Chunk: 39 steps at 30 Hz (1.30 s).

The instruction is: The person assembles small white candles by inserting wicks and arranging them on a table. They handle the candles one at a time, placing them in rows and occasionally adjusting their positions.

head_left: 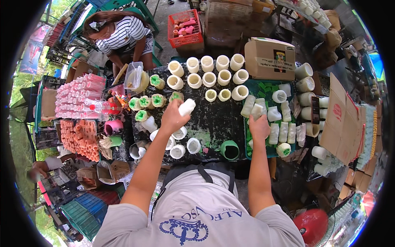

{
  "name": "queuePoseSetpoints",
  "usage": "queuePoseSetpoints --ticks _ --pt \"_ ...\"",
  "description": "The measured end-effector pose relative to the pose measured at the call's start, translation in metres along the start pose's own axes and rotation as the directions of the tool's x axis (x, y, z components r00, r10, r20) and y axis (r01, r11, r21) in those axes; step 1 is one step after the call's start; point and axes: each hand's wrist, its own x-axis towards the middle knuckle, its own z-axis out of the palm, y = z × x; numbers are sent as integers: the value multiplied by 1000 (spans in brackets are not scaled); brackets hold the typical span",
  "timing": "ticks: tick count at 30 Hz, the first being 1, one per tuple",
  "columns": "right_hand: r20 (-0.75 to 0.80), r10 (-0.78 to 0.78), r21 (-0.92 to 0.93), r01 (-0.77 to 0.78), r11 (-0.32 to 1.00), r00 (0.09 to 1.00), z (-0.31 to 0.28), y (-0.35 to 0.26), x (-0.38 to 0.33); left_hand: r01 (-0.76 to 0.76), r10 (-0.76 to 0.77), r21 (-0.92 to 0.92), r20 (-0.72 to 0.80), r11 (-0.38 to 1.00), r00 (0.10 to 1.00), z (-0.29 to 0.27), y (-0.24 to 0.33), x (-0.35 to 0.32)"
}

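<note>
My left hand is closed around a white wax-like cylinder, held over the middle of the dark worktable. Over the green tray on the right, my right hand grips a pale block-like wax piece with its fingertips. Around it in the tray lie several lumpy white cylinders and green scraps. Beyond my hands stand rows of hollow white cups. White cups with green inside stand left of my left hand. More white cups sit nearer me.
A green cup stands at the table's near edge. Bundled pink sticks and orange pieces fill the left side. A cardboard box stands beyond the tray; a phone is to its right. A person in stripes sits at far left.
</note>
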Motion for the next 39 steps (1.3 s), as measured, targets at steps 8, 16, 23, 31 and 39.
queuePoseSetpoints --ticks 8,16,23,31,39 --pt "-58 39 153 -30 988 998 -9 6 -9 -126 132 419 14 899 991 57 2 74" --pt "-126 -7 523 72 849 992 -30 9 -33 -127 145 429 -9 894 989 62 10 75" --pt "-220 -285 462 357 812 933 -51 -17 -63 -113 167 420 -93 900 982 39 24 36" --pt "-197 -643 459 649 607 740 -48 -81 -97 -456 458 -47 67 889 886 73 47 -66" --pt "27 -598 677 426 600 801 -54 -105 -78 -235 171 -312 -219 921 961 95 -7 -54"
